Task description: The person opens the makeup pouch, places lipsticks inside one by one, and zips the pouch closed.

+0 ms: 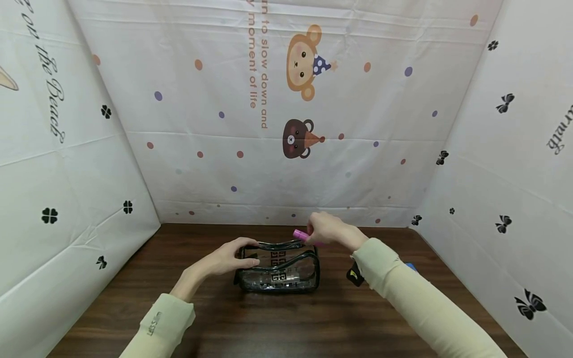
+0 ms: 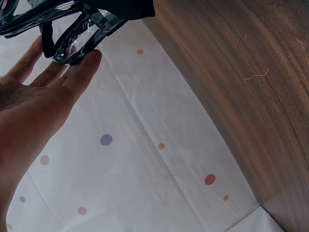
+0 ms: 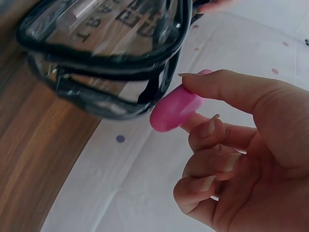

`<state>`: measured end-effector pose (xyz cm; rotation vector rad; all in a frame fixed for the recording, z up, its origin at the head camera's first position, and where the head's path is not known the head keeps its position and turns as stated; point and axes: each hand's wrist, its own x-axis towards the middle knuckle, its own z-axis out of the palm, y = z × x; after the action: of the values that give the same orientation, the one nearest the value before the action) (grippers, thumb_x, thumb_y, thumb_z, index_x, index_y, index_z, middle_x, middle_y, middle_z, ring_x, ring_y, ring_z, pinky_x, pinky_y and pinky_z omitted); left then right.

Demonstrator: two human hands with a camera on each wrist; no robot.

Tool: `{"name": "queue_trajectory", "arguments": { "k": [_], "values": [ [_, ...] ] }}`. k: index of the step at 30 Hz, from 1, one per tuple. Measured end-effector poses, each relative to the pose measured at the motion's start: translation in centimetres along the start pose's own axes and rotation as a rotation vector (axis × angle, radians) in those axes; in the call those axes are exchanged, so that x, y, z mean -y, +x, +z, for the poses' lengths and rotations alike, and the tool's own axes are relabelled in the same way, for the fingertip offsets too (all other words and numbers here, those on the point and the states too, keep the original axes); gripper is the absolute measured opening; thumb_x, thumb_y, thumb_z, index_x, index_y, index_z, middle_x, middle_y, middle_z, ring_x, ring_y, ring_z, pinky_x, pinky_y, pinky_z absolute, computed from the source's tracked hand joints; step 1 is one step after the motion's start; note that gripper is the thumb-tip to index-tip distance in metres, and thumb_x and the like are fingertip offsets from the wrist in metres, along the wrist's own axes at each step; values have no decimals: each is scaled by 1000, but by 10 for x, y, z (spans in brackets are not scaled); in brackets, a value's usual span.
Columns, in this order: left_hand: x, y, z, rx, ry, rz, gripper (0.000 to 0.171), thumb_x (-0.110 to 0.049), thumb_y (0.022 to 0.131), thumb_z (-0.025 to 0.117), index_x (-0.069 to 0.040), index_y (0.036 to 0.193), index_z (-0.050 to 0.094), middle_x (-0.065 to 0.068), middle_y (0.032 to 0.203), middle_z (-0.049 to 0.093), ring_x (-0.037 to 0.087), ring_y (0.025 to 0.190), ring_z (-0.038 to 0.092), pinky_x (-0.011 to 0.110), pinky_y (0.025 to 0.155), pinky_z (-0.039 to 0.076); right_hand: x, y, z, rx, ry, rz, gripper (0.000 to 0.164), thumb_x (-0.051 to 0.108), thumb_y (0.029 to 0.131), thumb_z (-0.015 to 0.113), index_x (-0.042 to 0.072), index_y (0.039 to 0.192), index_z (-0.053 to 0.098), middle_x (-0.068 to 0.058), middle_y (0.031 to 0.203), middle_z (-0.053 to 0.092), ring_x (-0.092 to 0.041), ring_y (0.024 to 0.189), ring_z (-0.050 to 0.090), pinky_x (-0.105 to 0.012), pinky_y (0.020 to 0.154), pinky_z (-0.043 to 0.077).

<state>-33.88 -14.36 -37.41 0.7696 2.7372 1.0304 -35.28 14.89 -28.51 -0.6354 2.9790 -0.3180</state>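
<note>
A clear zip pouch with black trim (image 1: 282, 287) stands on the table, its top spread open and black lettering on its side. My left hand (image 1: 228, 257) grips its left end, thumb at the front rim and fingers at the back one. In the left wrist view those fingers (image 2: 82, 77) reach up against the black edging. Over the pouch's right end, my right hand (image 1: 329, 229) pinches a slim pink stick-like item (image 1: 301, 234) between thumb and forefinger. The right wrist view shows its glossy, rounded end (image 3: 176, 110) close beside the pouch's rim (image 3: 104, 63).
A black item with a yellow mark (image 1: 355, 274) lies right of the pouch, partly behind the right sleeve. Beyond that sleeve, a bit of something blue (image 1: 411, 267) shows. Printed white cloth walls (image 1: 250, 174) border the dark wooden table (image 1: 268, 328) at the back and sides.
</note>
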Motion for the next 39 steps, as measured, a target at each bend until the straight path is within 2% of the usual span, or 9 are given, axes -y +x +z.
{"name": "queue_trajectory", "arguments": {
  "k": [10, 18, 25, 39],
  "values": [
    [1, 1, -1, -16, 1, 12, 58, -52, 88, 64, -23, 136, 52, 4, 145, 46, 29, 134, 44, 54, 104, 41, 26, 9, 5, 18, -29, -40, 17, 23, 81, 78, 14, 73, 66, 1, 69, 62, -12, 59, 49, -25, 50, 38],
    [0, 1, -1, -22, -13, -5, 57, -53, 88, 65, -24, 136, 52, 4, 145, 47, 28, 135, 44, 54, 105, 40, 41, 17, 15, 44, -53, -45, 15, 21, 81, 77, 14, 74, 67, 2, 72, 63, -12, 61, 53, -27, 52, 41],
    [0, 2, -1, -22, -18, 4, 57, -52, 87, 65, -24, 135, 52, 3, 144, 48, 27, 134, 44, 52, 105, 41, 46, 20, 27, 73, -42, -66, 15, 19, 82, 76, 15, 71, 67, 4, 66, 61, -10, 56, 49, -25, 50, 39],
    [3, 2, 0, -10, -19, -7, 57, -53, 88, 64, -26, 136, 51, 3, 146, 46, 27, 133, 45, 53, 103, 42, 48, 22, 40, 105, -49, -45, 12, 21, 82, 78, 17, 73, 70, 5, 72, 64, -10, 62, 53, -27, 56, 43]
  ]
}}
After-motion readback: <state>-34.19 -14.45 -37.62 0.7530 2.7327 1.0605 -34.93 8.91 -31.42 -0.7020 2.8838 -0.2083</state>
